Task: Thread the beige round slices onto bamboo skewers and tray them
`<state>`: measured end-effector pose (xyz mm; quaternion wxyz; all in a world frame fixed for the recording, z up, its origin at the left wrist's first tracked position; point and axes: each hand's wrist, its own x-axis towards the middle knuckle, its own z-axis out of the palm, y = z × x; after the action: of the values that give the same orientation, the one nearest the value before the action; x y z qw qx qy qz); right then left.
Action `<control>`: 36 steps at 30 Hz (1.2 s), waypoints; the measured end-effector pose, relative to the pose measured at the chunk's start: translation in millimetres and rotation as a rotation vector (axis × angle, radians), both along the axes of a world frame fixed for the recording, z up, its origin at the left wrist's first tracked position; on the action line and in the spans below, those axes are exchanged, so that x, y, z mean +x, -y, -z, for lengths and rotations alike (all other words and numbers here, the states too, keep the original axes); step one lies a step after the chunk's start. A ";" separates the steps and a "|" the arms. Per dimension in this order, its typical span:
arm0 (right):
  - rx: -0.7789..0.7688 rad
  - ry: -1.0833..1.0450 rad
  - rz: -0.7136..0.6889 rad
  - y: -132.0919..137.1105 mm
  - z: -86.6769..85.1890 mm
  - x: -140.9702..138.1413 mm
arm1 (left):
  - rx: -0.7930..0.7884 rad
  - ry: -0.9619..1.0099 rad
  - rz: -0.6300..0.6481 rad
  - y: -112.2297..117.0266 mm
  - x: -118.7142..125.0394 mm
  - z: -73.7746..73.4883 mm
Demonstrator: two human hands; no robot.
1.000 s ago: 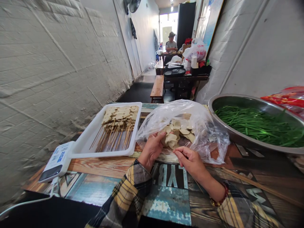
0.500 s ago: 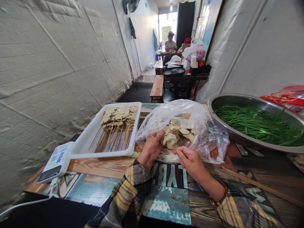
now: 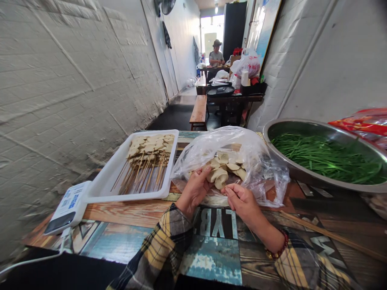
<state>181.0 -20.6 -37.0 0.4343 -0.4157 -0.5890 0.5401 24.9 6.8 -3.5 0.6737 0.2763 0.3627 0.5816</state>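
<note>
Pale slices (image 3: 219, 178) are held at the opening of the clear plastic bag (image 3: 225, 135), pinched by the left hand (image 3: 196, 187). In the right hand's (image 3: 241, 200) grip, fingertips pressed together, what seems a thin skewer (image 3: 224, 187) is pinched beside them. Slices are best kept steady and pierced squarely, with left fingers kept off its line.

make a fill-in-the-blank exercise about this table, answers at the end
The tray of skewered slices lies to the ____ of the plastic bag.
The long leaves in the metal bowl are ____.
The wrist with the beaded bracelet is the ____ one.
The tray's colour is ____.
Missing words: left; green; right; white
</note>
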 end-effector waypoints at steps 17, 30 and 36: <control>0.076 0.124 0.025 1.8 -8.0 1.8 | -0.015 -0.090 0.009 0.3 1.5 5.4; 0.142 0.186 0.057 -1.0 -1.6 3.9 | -0.001 -0.102 0.007 1.6 8.6 4.4; 0.132 0.151 0.081 -3.8 -4.5 4.5 | 0.016 -0.085 0.034 3.3 11.8 3.1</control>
<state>185.5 -16.8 -32.5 0.4368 -0.4490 -0.6370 0.4491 36.8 3.5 -6.6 0.6651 0.3124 0.3816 0.5607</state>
